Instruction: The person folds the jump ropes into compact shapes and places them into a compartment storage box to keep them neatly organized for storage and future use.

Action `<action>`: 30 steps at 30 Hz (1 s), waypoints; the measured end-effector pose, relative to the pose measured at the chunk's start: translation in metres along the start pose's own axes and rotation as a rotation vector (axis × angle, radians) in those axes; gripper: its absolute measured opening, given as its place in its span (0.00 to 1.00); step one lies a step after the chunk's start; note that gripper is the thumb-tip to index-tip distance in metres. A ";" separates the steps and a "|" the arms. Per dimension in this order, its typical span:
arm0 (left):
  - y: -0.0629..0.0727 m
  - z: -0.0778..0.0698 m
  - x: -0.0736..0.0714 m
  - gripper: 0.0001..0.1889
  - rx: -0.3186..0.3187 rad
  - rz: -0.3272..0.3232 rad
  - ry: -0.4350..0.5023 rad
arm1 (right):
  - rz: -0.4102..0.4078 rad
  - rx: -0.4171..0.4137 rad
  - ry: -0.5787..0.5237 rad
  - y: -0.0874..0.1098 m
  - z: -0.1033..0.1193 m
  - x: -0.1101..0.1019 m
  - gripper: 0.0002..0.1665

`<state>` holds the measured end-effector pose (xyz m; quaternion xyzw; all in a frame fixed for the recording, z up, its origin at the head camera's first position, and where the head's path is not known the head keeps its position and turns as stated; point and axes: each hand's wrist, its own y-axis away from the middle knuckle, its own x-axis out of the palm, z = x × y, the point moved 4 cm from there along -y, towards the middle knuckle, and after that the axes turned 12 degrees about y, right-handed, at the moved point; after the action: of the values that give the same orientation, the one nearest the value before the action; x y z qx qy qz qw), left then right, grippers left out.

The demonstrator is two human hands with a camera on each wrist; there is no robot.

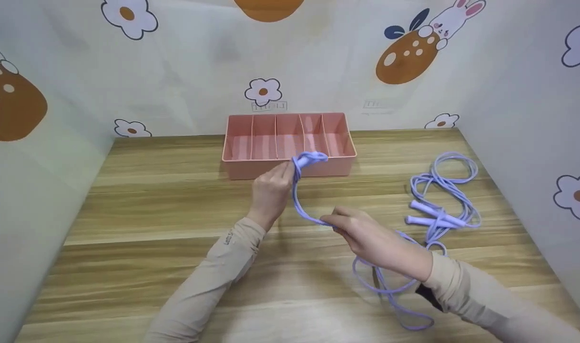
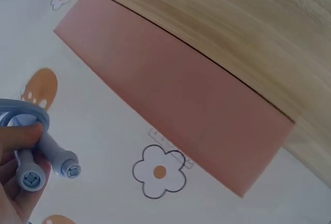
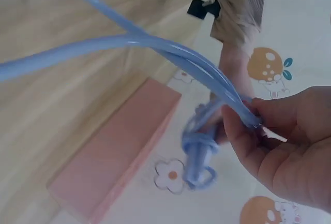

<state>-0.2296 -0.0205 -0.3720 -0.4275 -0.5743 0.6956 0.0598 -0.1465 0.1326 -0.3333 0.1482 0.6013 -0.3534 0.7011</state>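
My left hand [image 1: 272,189] grips the two handles [image 2: 57,154] of a light blue-purple jump rope, their capped ends pointing outward in the left wrist view. Cord [image 3: 196,144] is looped around these handles. With thumb and fingers, my right hand [image 1: 366,237] pinches the doubled cord [image 1: 297,200] a short way off, and a curve of it spans the two hands. Loose loops of cord [image 1: 394,291] trail under the right forearm onto the table. The right wrist view shows the right hand [image 3: 289,146] close up, the strands running between its fingertips.
A pink box [image 1: 290,167] with several upright dividers stands at the back, just beyond the left hand. Another jump rope [image 1: 444,178] of the same colour lies coiled at the right, its handles [image 1: 437,216] side by side. Patterned walls [image 1: 189,71] enclose the wooden table [image 1: 151,205].
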 end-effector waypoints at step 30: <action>0.020 -0.067 -0.028 0.07 0.493 0.034 0.400 | -0.295 -0.085 -0.120 -0.024 -0.061 -0.065 0.13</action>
<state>-0.1594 0.0062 -0.3728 -0.5380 -0.3583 0.7167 0.2616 -0.2091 0.1746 -0.2810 0.0071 0.5880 -0.4351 0.6818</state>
